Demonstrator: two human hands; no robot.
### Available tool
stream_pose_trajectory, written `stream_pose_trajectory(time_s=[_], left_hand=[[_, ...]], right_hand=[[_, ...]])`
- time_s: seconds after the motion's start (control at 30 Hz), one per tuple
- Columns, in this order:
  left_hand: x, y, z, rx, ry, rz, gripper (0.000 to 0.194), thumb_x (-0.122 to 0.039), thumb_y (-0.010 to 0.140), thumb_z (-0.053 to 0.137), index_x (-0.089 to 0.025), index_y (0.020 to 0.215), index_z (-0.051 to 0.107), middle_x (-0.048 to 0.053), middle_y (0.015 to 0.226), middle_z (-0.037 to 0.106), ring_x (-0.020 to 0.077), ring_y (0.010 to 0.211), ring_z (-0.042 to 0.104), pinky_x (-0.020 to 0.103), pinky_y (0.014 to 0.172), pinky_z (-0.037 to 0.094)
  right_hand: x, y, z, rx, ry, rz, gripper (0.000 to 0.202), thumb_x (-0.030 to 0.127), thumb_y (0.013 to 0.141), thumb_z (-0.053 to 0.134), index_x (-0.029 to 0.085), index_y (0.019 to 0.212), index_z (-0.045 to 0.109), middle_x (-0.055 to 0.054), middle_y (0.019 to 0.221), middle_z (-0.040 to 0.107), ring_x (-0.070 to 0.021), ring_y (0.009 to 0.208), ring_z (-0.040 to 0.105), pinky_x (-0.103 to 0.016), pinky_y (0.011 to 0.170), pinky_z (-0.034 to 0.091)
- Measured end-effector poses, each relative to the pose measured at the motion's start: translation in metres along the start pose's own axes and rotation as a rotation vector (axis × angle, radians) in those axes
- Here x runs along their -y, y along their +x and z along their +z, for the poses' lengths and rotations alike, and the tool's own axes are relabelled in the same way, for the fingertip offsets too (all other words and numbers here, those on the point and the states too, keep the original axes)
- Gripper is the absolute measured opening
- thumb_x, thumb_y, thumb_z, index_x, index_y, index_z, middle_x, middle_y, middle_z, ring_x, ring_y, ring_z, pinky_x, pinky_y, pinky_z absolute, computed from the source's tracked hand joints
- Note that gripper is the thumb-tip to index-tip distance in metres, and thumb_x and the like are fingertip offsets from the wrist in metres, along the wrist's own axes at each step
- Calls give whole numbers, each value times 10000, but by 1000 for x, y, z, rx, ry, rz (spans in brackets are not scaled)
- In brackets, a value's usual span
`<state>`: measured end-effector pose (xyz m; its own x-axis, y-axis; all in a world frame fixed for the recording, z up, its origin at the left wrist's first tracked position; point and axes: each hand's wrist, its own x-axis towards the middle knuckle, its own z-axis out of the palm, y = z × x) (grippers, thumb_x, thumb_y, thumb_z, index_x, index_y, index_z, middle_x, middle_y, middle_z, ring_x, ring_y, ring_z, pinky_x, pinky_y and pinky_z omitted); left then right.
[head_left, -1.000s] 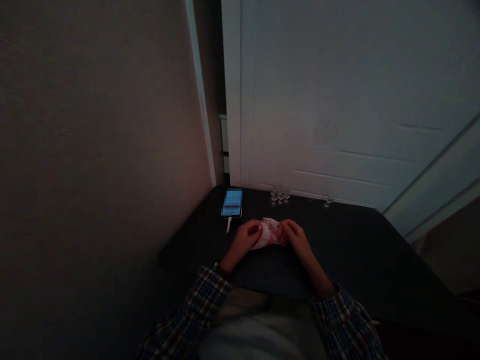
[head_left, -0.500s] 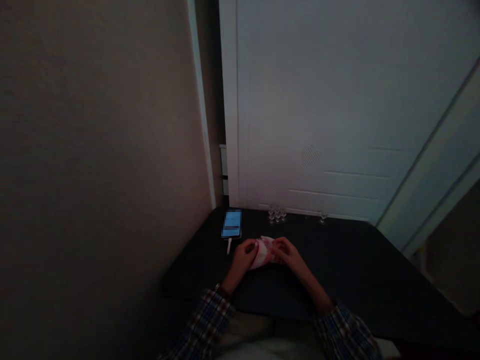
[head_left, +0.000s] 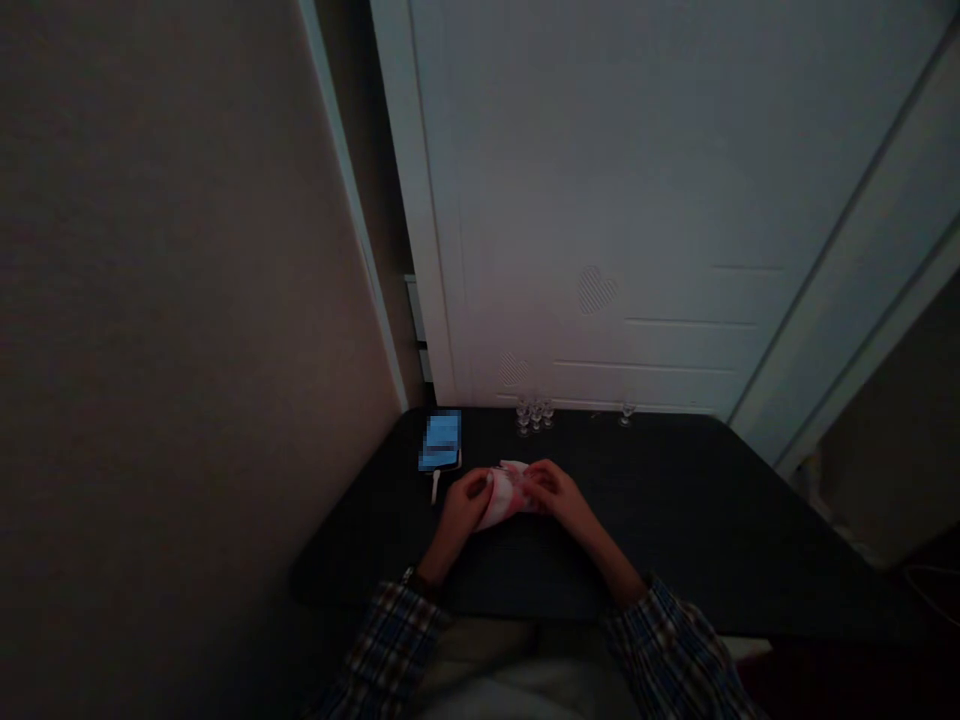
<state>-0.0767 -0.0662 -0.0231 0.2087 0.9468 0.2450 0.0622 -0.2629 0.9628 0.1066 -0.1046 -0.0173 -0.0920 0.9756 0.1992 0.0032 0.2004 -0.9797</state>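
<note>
A pink-and-white cloth [head_left: 501, 498] is held bunched above the near middle of the dark table. My left hand [head_left: 459, 508] pinches its left side between thumb and fingers. On the right side, the bent fingers of my right hand [head_left: 556, 492] close on the same cloth. Something may lie inside the folds between my hands, but it is too dark and small to make out. Behind the cloth stand several small clear stemmed glasses [head_left: 535, 413] in a tight group.
One more small glass [head_left: 626, 414] stands apart at the back right. A lit phone [head_left: 441, 440] with a white cable [head_left: 435, 487] lies at the back left of the black table [head_left: 675, 520]. A white panel [head_left: 570, 200] rises behind, and a wall [head_left: 187, 300] flanks the left.
The view has tilted and shifted, so everything sits further left and slightly higher. Both hands keep their hold on the cloth, with barely any change in their fingers.
</note>
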Motion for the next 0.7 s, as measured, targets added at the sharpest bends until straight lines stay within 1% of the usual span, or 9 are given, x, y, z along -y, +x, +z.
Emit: stream_pose_trajectory(time_s=[0.17, 0.4, 0.53, 0.7], left_hand=[[-1, 1, 0, -3, -4, -6, 264, -323, 687, 605, -136, 864, 662, 97, 914, 688, 254, 883, 628, 364, 813, 480], [-3, 0, 2, -33, 16, -22, 301, -347, 655, 621, -123, 853, 659, 100, 904, 690, 250, 862, 632, 344, 783, 492], [-2, 0, 1, -15, 33, -7, 284, -332, 680, 601, -119, 860, 654, 95, 892, 687, 234, 843, 635, 325, 773, 490], [-4, 0, 1, 14, 49, 33, 245, -292, 687, 594, -122, 852, 655, 93, 895, 684, 228, 847, 629, 325, 784, 484]], right_hand=[[0, 0, 1, 8, -30, 4, 236, 375, 743, 586, 199, 888, 526, 26, 695, 567, -72, 464, 484, -181, 408, 372], [-4, 1, 0, 12, 8, 0, 254, 384, 734, 598, 194, 885, 521, 30, 686, 568, -70, 467, 488, -177, 411, 380], [-8, 3, -2, 20, 7, -18, 258, 387, 739, 595, 193, 889, 516, 27, 693, 571, -71, 464, 490, -178, 402, 383], [-7, 3, -3, 20, -16, -15, 258, 386, 731, 608, 196, 883, 524, 34, 672, 557, -74, 469, 495, -178, 405, 382]])
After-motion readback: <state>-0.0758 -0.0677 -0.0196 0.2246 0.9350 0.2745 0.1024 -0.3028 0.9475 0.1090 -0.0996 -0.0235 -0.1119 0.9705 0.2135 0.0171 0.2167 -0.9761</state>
